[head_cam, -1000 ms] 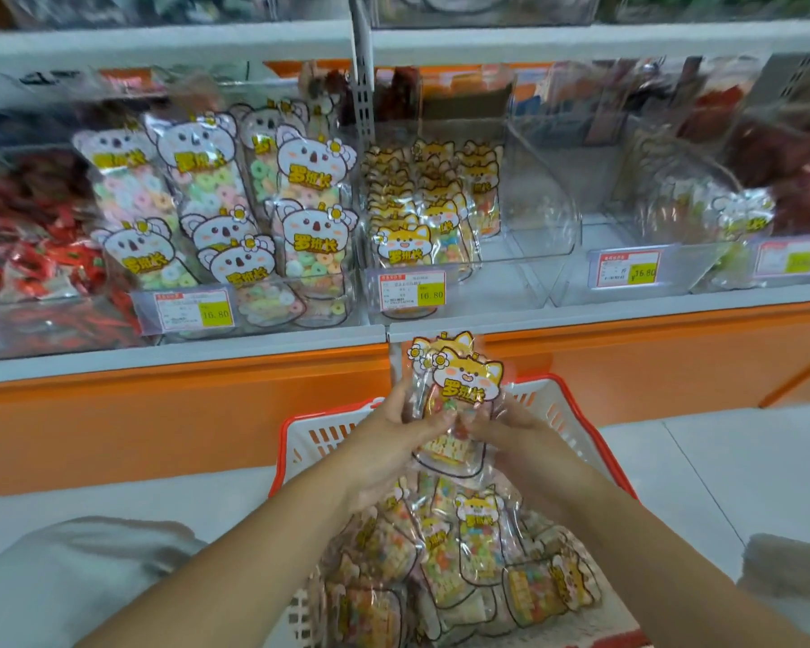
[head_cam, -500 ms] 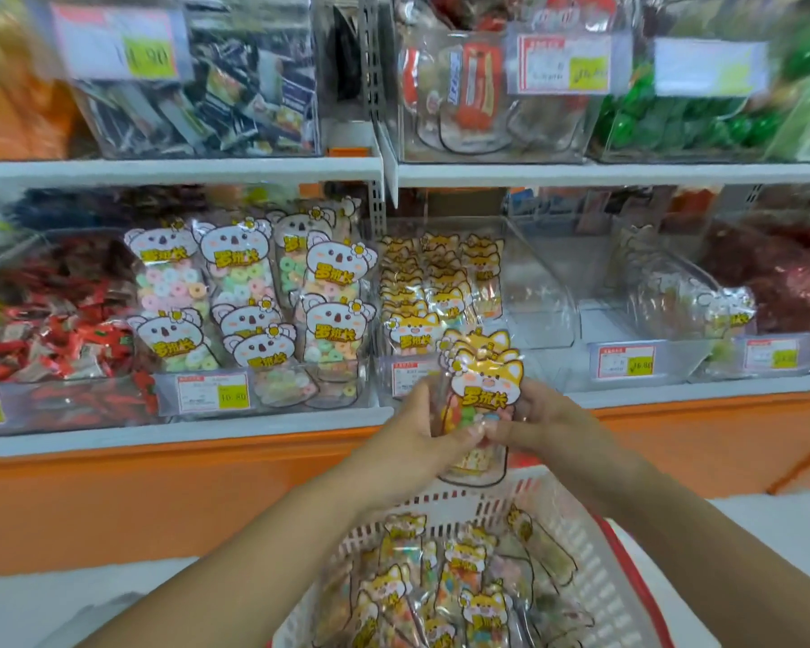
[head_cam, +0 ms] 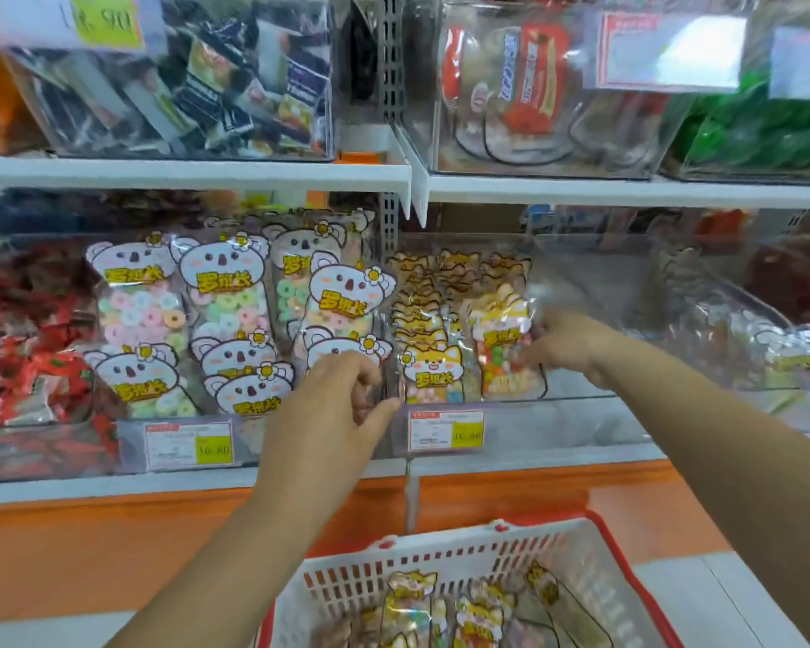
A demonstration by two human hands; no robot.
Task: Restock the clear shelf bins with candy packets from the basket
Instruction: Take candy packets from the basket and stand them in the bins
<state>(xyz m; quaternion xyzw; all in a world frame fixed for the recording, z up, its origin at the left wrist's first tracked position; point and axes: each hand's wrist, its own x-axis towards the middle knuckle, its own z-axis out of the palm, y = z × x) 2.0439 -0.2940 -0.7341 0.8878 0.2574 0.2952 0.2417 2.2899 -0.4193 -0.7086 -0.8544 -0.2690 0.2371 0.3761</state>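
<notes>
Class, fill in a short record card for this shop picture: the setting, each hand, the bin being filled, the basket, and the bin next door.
Setting: shop shelves holding clear bins of sweets
Right hand: holds a cat packet upright inside the middle bin
Left hand: fingers loosely curled, holding nothing, before that bin's left front corner
Bin contents: rows of matching cat packets at its left
Basket: white, red rim, below the shelf, more cat packets inside
Next bin left: koala packets of ring sweets
</notes>
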